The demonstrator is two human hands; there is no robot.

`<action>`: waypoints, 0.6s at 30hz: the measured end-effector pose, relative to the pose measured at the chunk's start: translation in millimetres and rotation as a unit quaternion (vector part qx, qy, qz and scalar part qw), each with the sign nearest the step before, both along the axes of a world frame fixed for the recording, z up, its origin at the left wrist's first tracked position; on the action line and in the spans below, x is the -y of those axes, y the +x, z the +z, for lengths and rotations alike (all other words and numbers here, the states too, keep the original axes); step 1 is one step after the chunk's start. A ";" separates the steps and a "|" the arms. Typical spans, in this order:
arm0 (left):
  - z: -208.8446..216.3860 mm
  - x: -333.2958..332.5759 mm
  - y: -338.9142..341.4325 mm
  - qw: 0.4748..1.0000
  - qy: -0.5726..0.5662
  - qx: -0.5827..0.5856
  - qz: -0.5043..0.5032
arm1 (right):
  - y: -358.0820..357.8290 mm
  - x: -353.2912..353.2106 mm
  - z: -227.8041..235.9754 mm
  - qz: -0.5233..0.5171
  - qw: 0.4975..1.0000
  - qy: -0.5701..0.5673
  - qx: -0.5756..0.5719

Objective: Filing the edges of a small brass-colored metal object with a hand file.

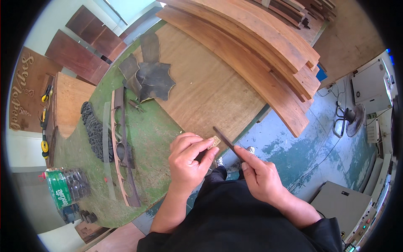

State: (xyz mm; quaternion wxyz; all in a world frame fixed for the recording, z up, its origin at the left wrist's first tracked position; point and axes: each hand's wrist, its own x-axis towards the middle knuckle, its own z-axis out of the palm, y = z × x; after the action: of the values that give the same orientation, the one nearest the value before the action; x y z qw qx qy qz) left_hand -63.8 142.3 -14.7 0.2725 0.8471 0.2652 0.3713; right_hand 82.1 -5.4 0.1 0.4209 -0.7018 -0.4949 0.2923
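Note:
My left hand (pixel 188 159) pinches a small light-brown wooden piece (pixel 213 143) with a carved-looking pattern between thumb and fingers. The right hand (pixel 263 178) is closed round a dark, narrow flat file (pixel 225 139), forefinger stretched along it. Its far end points up and to the left, close beside the wooden piece, with what looks like a small gap between them. Both hands are over the near edge of the green worktable (pixel 157 176), in front of my body. The file's handle end is hidden in my palm.
A plywood sheet (pixel 201 80) lies on the table, with long curved planks (pixel 252 54) stacked on it. Dark leather scraps (pixel 153 80), a black ridged rubber piece (pixel 95 130) and cut strips (pixel 119 159) lie leftward. A plastic bottle (pixel 67 187) is at the left edge.

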 end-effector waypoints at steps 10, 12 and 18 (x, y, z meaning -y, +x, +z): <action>-4.7 -4.0 1.1 1.000 -0.003 0.013 0.001 | 6.0 -4.9 7.6 0.011 0.999 -0.013 -0.045; -4.8 -3.2 1.0 1.000 -0.001 0.011 -0.002 | 6.5 -6.4 10.4 0.013 0.999 -0.025 -0.042; -4.2 -2.9 0.8 1.000 0.007 0.006 -0.001 | 12.0 -4.1 10.2 0.037 0.998 -0.040 -0.021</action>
State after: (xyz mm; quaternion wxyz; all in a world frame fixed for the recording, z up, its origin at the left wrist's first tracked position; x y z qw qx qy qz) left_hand -63.0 145.3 -18.9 0.2687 0.8470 0.2607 0.3775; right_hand 94.1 -1.3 10.3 0.3919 -0.6928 -0.4995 0.3419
